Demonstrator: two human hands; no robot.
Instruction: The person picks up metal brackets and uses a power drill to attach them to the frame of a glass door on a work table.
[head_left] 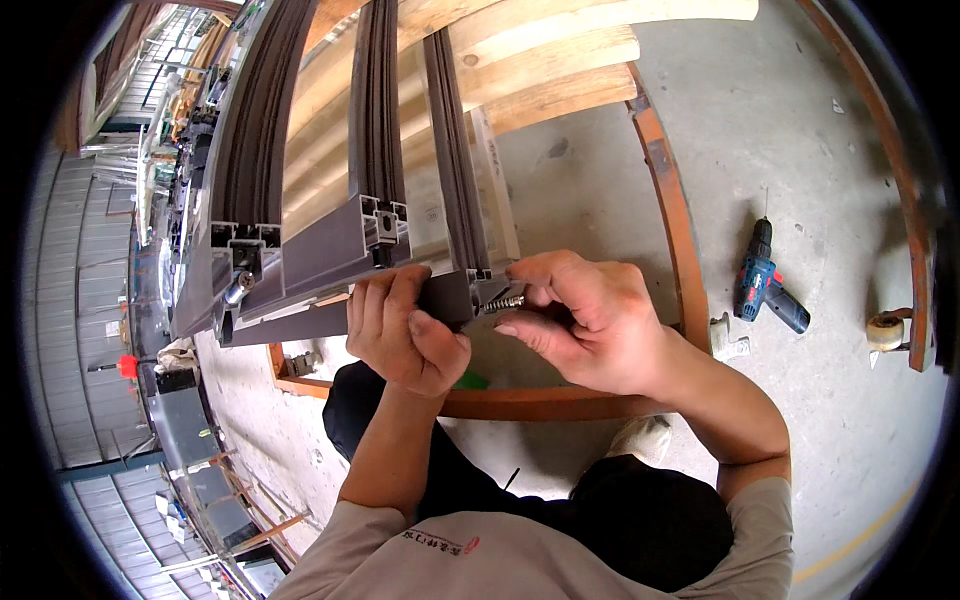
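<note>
A ribbed metal screw sits at the end of a dark profile, near the front edge of the orange-framed table. The right hand has thumb and forefinger parted around the screw; whether it grips it, I cannot tell. The left hand is closed around the profile. Beyond the table's right edge, a drill lies on the floor.

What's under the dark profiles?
Pale planks, seen between and beside the profiles; past the planks, grey floor. Whatever sits directly beneath each profile is covered; can't tell.
</note>
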